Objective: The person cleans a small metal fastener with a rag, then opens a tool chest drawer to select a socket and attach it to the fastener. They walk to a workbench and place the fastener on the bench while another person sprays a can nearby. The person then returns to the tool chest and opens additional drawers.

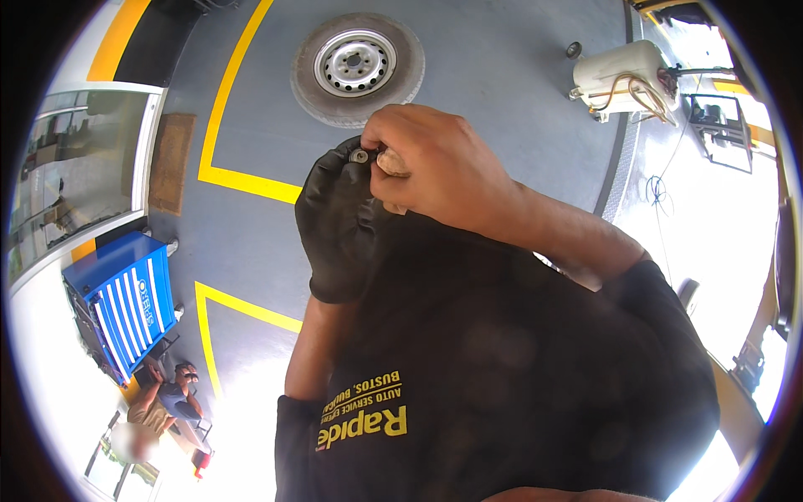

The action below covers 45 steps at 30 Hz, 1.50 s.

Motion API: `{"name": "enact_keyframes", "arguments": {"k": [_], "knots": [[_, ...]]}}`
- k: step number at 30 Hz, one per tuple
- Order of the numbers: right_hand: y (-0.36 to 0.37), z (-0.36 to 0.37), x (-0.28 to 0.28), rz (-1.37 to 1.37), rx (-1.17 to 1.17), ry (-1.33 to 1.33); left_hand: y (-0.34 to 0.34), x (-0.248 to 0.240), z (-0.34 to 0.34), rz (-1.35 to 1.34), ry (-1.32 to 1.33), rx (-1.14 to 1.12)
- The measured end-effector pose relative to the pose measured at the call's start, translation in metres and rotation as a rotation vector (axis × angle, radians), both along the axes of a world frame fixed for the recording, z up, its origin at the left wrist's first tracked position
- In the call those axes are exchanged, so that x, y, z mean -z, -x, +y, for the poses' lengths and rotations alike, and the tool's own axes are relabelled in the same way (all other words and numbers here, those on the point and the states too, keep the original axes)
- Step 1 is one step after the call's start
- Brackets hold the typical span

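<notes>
My left hand (339, 222), in a black glove, is raised in front of my chest with its fingers curled. At its fingertips is a small round metal part (360, 156) with a dark centre, too small to name more exactly. My bare right hand (443, 159) is closed round a pale beige, crumpled piece that looks like a rag (393, 163). The rag is right beside the metal part, and the right index finger reaches over toward it. Whether the rag touches the part cannot be made out.
On the grey floor ahead lies a wheel with its tyre (355, 67). Yellow lines (251, 182) mark the floor. A blue tool cabinet (125, 301) stands at the left, with people (155, 410) seated near it. A whitish tank (623, 75) with a hose is at the far right.
</notes>
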State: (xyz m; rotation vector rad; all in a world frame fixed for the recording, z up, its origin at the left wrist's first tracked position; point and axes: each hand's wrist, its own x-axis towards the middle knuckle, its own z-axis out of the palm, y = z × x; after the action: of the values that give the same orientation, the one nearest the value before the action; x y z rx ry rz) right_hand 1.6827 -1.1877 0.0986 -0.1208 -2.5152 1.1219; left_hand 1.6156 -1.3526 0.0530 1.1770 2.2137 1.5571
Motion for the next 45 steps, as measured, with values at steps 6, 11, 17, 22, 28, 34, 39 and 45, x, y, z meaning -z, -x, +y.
{"name": "enact_keyframes", "arguments": {"k": [6, 11, 17, 22, 28, 34, 39, 45], "knots": [[-0.002, 0.004, -0.008, -0.208, -0.095, 0.315, -0.01, -0.009, -0.007, -0.303, -0.086, 0.01], [0.0, 0.004, -0.025, -0.323, -0.129, 0.62, -0.015, -0.016, -0.016, -0.968, -0.503, 0.041], [-0.004, -0.005, -0.039, -0.376, -0.145, 0.576, -0.004, -0.019, -0.03, -0.917, -0.445, 0.062], [0.008, -0.033, -0.021, -0.011, -0.195, 0.256, -0.019, -0.021, -0.05, -0.775, -0.467, -0.1], [0.042, -0.113, -0.037, -0.54, -0.43, 0.517, -0.028, -0.015, -0.136, -0.755, -0.628, -0.258], [0.137, -0.248, -0.044, -0.414, -0.741, 0.259, 0.022, -0.019, -0.256, -0.759, -0.727, -0.584], [0.206, -0.351, -0.05, -0.42, -0.905, 0.438, 0.06, -0.043, -0.345, -0.634, -0.741, -0.86], [0.293, -0.446, -0.029, -0.493, -1.015, 0.502, 0.127, -0.032, -0.423, -0.575, -0.793, -0.994]]}}
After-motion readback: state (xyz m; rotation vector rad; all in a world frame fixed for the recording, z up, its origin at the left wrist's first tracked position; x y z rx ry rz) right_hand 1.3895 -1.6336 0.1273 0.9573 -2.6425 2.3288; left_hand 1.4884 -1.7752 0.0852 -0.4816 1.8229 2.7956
